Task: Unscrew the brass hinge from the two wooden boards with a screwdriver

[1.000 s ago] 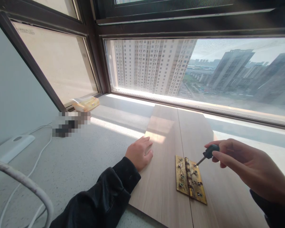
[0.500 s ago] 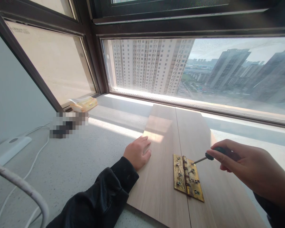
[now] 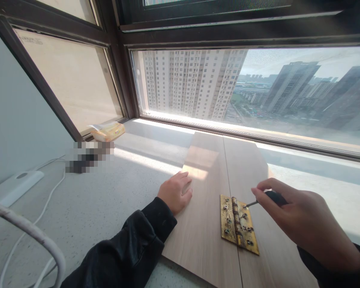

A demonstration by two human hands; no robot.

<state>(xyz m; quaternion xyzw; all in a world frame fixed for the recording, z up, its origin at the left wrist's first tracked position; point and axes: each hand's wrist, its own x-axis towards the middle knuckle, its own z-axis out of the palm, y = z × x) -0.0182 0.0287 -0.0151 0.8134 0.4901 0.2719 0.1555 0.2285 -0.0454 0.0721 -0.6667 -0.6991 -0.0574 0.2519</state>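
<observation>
My right hand is wrapped round the dark handle of a screwdriver. Its tip meets a screw at the top of the right leaf of a worn brass hinge. Several screws sit in both leaves, some standing proud. The hinge spans the seam between a left wooden board and a right wooden board, which lie side by side. On the left board's outer edge rests my left hand, fingers slightly bent and thumb apart, gripping no tool.
The boards lie on a speckled pale sill below a dark-framed window. A tissue pack is in the back left corner, near a blurred-out patch. To the left are a white power strip and a thick white cable.
My right hand has turned around the screwdriver, with the wrist lower and the index finger farther forward over the handle. The tip stays at the same screw. My left hand keeps its place.
</observation>
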